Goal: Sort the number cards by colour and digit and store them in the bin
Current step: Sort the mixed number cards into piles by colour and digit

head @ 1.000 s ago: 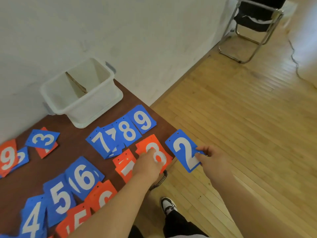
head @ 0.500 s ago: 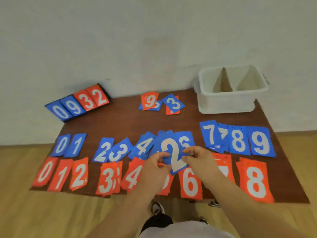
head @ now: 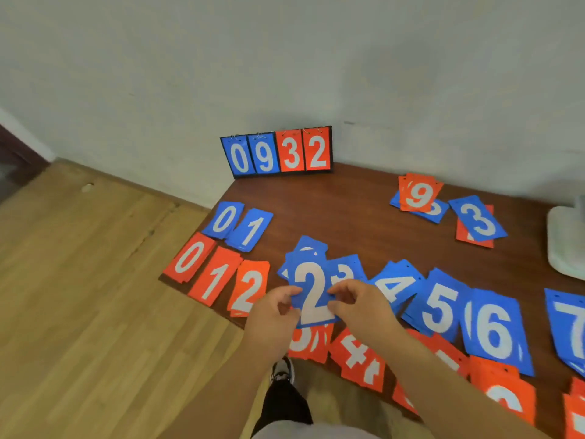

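As you pinch the blue 2 card [head: 311, 289] between your left hand [head: 273, 315] and right hand [head: 357, 304], fingers [head: 342, 288] curled on its side edges, it hangs just over the blue 2 pile [head: 308, 251], seemingly squared for stacking.

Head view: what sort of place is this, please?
Probably a plain indoor room, maybe for activities or training: a brown table against a bare white wall, a wooden plank floor, and a flip scoreboard on the table.
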Demonstrator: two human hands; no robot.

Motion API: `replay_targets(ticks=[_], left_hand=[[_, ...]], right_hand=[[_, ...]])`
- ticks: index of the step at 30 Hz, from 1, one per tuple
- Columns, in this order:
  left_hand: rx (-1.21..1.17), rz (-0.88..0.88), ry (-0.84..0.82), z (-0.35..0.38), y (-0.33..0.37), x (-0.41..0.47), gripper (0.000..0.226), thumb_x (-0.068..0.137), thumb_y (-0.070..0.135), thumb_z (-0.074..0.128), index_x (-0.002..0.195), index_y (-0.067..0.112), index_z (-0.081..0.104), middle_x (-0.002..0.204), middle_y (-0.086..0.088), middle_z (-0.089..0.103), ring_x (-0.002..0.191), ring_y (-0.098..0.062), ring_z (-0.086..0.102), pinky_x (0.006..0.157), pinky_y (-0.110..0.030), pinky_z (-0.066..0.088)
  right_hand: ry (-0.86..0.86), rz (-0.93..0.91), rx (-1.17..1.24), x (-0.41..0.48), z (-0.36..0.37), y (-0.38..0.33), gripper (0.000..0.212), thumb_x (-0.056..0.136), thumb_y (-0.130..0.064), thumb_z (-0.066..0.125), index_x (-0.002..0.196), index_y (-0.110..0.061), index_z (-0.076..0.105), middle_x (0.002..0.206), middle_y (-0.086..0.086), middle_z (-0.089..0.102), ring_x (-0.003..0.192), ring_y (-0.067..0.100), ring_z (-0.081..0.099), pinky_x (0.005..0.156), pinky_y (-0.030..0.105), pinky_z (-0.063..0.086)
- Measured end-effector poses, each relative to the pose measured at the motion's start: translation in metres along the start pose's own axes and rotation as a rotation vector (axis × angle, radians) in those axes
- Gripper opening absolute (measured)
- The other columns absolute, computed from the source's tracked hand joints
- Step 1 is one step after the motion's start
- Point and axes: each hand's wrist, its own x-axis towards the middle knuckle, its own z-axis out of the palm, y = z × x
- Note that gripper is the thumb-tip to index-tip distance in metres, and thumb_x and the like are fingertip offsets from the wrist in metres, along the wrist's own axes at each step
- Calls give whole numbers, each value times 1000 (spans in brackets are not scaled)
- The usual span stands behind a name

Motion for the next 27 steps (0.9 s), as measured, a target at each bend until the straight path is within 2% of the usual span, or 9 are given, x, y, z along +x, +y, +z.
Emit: replay_targets(ticks=[3, 6, 8, 11, 14, 16, 18, 20, 27], left_hand=[[141, 34, -102, -33, -22, 60, 40, 92, 7, 64, 122, 34, 65, 101, 16, 61, 91, -3, 61, 73, -12, 47], [208, 51, -220, -58, -29, 115, 43, 93, 7, 61, 126, 35, 61, 106, 13, 63, 92, -9, 63, 81, -29, 55], [278, 107, -294, -65, -32, 150, 46, 93, 6, 60, 129, 34, 59, 112, 11, 64, 91, -6, 61, 83, -26, 53], [400, 220, -384, -57, -38, 191, 49, 92, 3, 61, 135, 28, 57, 122, 5, 63, 100, -10, 59, 87, -24, 48], [536, 281, -462, -34, -49, 218, 50, 94, 5, 60, 139, 24, 54, 126, 0, 62, 113, -19, 59, 95, -31, 49], [655, 330, -497, -20, -61, 227, 47, 95, 13, 60, 139, 27, 55, 124, -3, 60, 115, -25, 58, 96, -37, 50], [831, 400, -453, -13, -67, 230, 42, 96, 26, 62, 137, 33, 56, 112, -3, 55, 107, -26, 55, 88, -40, 52], [922, 440, -380, -13, -63, 228, 40, 95, 33, 64, 135, 36, 58, 106, 0, 47, 101, -22, 49, 84, -37, 50], [871, 441, -321, -18, -8, 196, 39, 95, 39, 61, 133, 31, 57, 117, 0, 51, 109, -24, 50, 89, -42, 50]], right_hand=[[27, 46, -47, 40, 39, -13, 15, 88, -16, 73, 95, -29, 68, 87, -9, 65, 78, 9, 61, 65, 18, 46], [84, 102, -88, 75, 68, -27, 17, 86, -14, 73, 89, -29, 67, 83, -8, 66, 77, 11, 63, 67, 24, 50], [122, 153, -104, 100, 81, -31, 18, 84, -13, 73, 88, -29, 66, 82, -9, 66, 76, 12, 63, 71, 31, 52], [205, 241, -152, 127, 93, -26, 18, 86, -16, 71, 92, -30, 61, 80, -12, 62, 75, 12, 61, 71, 30, 49], [249, 327, -266, 141, 104, -11, 18, 89, -19, 65, 106, -26, 62, 92, -7, 65, 87, 19, 62, 75, 33, 51], [257, 326, -457, 146, 111, -3, 24, 90, -21, 62, 113, -24, 63, 102, 0, 65, 98, 24, 59, 78, 35, 48], [274, 300, -642, 148, 116, 2, 22, 91, -29, 61, 112, -25, 66, 107, 3, 60, 103, 26, 53, 80, 37, 45], [284, 301, -695, 147, 114, 2, 22, 92, -34, 61, 111, -26, 69, 108, 3, 57, 103, 26, 51, 82, 37, 43], [393, 293, -456, 99, 44, -16, 38, 88, -37, 67, 125, -29, 65, 127, 1, 55, 120, 28, 49, 99, 40, 46]])
